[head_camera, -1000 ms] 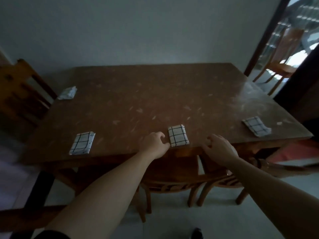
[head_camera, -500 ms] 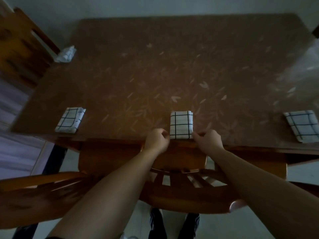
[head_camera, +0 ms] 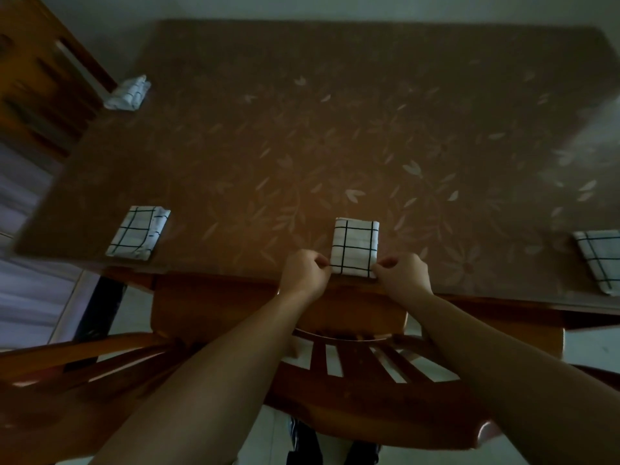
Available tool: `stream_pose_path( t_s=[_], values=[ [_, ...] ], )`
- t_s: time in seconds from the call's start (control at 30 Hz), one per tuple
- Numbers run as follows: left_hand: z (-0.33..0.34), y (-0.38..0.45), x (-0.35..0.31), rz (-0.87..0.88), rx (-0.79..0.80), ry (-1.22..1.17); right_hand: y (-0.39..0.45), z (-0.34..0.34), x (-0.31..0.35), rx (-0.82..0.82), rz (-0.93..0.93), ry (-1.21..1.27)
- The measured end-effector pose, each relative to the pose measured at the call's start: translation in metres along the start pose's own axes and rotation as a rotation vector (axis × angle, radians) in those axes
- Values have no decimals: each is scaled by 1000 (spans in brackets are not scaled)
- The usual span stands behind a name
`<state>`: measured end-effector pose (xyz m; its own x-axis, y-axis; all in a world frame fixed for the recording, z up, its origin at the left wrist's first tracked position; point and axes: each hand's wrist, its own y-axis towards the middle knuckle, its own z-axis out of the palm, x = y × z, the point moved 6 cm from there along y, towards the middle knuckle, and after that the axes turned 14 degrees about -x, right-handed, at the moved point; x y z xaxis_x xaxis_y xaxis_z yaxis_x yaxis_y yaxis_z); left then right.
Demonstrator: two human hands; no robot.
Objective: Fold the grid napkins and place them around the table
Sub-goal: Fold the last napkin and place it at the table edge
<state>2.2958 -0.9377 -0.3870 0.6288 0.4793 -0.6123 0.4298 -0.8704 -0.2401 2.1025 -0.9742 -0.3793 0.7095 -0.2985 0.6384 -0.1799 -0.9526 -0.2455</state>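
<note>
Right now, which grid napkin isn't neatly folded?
The far-left napkin by the chair: crumpled, while the three along the near edge lie flat.

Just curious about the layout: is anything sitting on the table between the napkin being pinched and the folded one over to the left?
No. In the head view, only bare flower-patterned tabletop lies between the middle napkin and the left napkin.

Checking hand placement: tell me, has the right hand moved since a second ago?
Yes. The right hand came in leftward along the table edge to pinch the middle napkin.
</note>
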Motion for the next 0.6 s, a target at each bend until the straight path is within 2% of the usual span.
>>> stream_pose_path(
  t_s=[0.37, 0.47, 0.6],
  values=[
    [-13, -5, -2, 55, 47, 31, -5, -2, 13, -79, -43, -19],
    [-24, -11, -22, 146, 42, 120, -19, -31, 21, -127, -76, -46],
    [-36, -23, -74, 323, 36, 239, -30, -91, 24, -162, -133, -206]
  ],
)
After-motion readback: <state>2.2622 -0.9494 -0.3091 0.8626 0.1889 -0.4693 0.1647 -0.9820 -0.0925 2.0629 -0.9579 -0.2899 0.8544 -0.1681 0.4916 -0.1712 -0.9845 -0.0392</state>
